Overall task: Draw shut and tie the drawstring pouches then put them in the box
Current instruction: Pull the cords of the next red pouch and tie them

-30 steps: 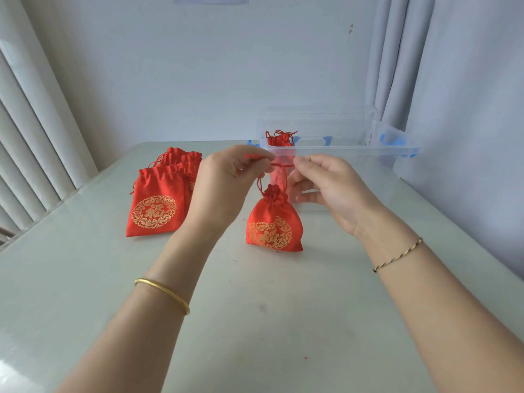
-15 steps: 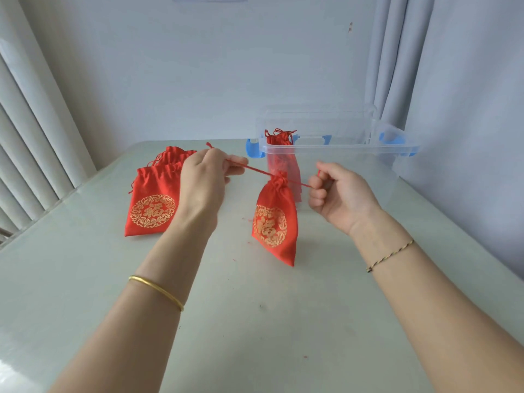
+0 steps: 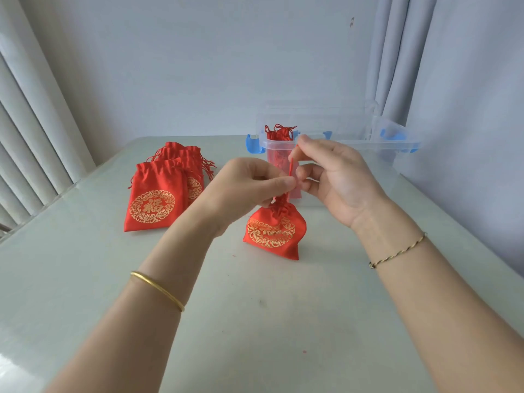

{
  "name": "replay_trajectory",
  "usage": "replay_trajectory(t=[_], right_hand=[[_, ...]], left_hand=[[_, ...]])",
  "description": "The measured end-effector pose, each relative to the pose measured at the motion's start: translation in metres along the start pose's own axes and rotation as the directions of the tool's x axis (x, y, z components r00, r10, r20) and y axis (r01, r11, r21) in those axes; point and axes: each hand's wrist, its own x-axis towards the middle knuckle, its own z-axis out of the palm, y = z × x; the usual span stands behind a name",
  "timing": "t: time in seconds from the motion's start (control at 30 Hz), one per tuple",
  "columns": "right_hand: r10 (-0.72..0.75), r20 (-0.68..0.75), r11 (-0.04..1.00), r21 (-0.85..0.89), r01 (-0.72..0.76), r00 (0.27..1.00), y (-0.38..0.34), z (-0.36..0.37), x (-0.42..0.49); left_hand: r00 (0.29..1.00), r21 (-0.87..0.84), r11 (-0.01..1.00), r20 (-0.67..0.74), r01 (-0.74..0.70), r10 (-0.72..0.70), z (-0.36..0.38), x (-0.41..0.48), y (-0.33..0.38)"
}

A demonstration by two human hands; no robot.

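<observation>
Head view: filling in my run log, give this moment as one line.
phase: tying | pouch: cinched, on table | left hand: pinches cord | right hand: pinches cord | box: open, tied pouch inside

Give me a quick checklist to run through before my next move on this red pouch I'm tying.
1. Mouth of the pouch gathered shut: ok.
2. The left hand and right hand both pinching the cord: ok.
3. Knot finished: cannot tell, fingers cover it.
4. The box open, with room beside the stored pouch: ok.
5. The stack of pouches drawn shut: not ok, mouths ungathered.
</observation>
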Motion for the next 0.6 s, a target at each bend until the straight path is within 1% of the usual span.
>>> replay_trajectory(t=[0.07, 0.13, 0.2, 0.27, 0.37, 0.5, 0.6], right_hand=[[0.004, 0.022, 0.998, -0.056, -0.003, 1.0, 0.001, 0.001, -0.001], [0.055, 0.022, 0.994, -0.093, -0.053, 0.998, 0.002, 0.0, -0.001], [0.111, 0.023, 0.985, -0.136, -0.107, 0.994, 0.002, -0.002, -0.001], [0.117, 0.041, 0.975, -0.196, -0.107, 0.992, 0.004, -0.002, -0.001], [0.024, 0.051, 0.945, -0.328, -0.006, 0.998, 0.007, 0.0, -0.001], [-0.163, 0.048, 0.84, -0.518, 0.164, 0.985, 0.011, 0.001, 0.001], [-0.242, 0.096, 0.78, -0.572, 0.252, 0.966, 0.013, 0.001, 0.003]], left_hand=[[1.0, 0.01, 1.0, -0.017, -0.013, 0.013, 0.002, 0.0, 0.001], [0.999, -0.009, 1.0, -0.051, 0.002, -0.003, 0.002, 0.0, 0.0], [0.997, -0.075, 0.997, -0.07, 0.034, -0.039, 0.0, 0.001, 0.0], [0.995, -0.136, 0.989, -0.076, 0.053, -0.063, -0.001, 0.002, 0.0], [0.994, -0.163, 0.985, -0.087, 0.047, -0.062, -0.001, 0.003, 0.0], [0.99, -0.221, 0.974, -0.117, 0.051, -0.078, 0.0, 0.003, -0.001], [0.977, -0.247, 0.967, -0.18, 0.066, -0.113, -0.001, 0.004, -0.002]])
